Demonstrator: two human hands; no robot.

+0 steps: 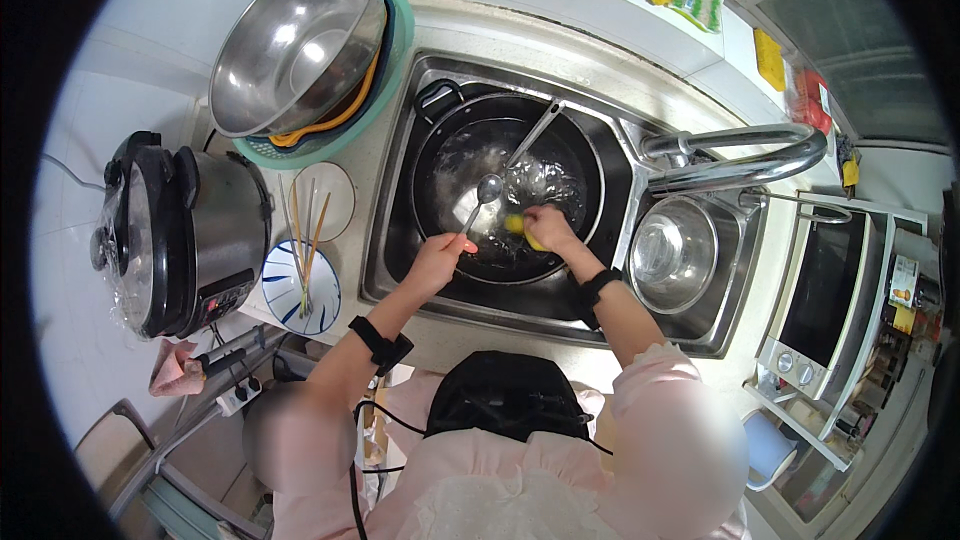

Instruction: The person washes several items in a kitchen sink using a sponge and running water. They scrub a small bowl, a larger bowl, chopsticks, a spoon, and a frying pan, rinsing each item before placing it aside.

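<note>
My left hand (436,264) grips a metal spoon (489,189) by its handle, the bowl pointing away over a large black pan (436,141). A pinkish-orange bit shows beside my fingers; I cannot tell if it belongs to the spoon. In my right hand (551,228) is a yellow sponge (535,241), low over the rippling water in the pan. The pan stands in the larger basin of a steel sink (390,240). A utensil with a long steel handle (534,135) leans on the pan's far rim, its lower end under water.
Left of the sink stand a striped bowl (274,292) with chopsticks, a white bowl (339,199), stacked basins (300,37) and an electric pressure cooker (225,217). A chrome faucet (742,169) rises above the smaller basin, which holds a steel bowl (675,255). A microwave (821,292) sits at right.
</note>
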